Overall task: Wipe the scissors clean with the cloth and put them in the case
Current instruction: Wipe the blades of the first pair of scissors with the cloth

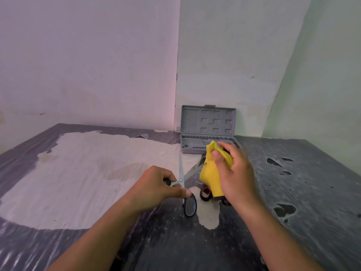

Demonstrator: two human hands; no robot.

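Observation:
The scissors [181, 173] have silver blades spread apart and black handles. My left hand [160, 184] grips them at the handles, above the table. One blade points away from me; the other runs right into the yellow cloth [210, 175]. My right hand [234, 171] grips the bunched cloth around that blade, thumb pressed on the fabric. The grey plastic case [208, 130] stands open at the back against the wall, its lid upright and its tray facing up.
A dark red roll of tape [205, 193] lies on the table under the cloth. The table [302, 192] has a worn dark covering with a large pale bare patch on the left. Walls close in behind and to the right.

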